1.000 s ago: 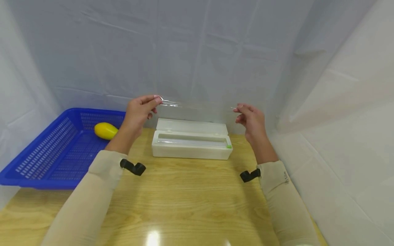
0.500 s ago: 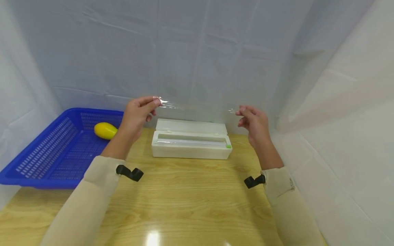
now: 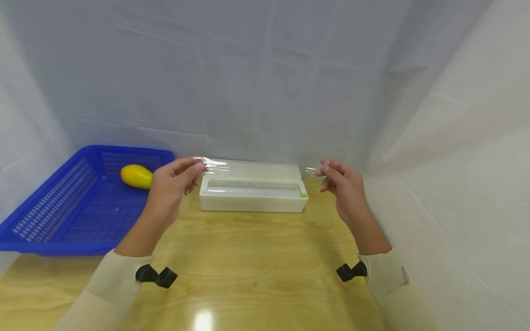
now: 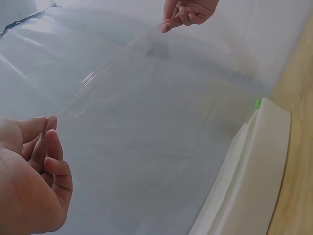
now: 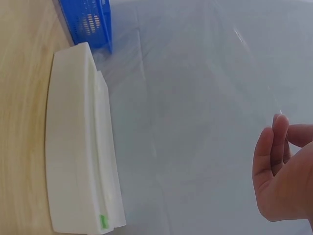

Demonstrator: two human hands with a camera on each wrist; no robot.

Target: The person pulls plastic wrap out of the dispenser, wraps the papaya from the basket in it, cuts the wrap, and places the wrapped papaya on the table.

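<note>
Film point(image 3: 252, 168) stretched between hands point(image 3: 171, 184)

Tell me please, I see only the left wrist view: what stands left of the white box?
Observer: A blue basket on the wooden table, seen from the head view.
Operator: Is something inside it?
Observer: Yes, one yellow fruit at its far end.
Operator: Is the box open?
Observer: Yes, the white dispenser box has its lid raised; the left hand and right hand each pinch the clear film.
</note>
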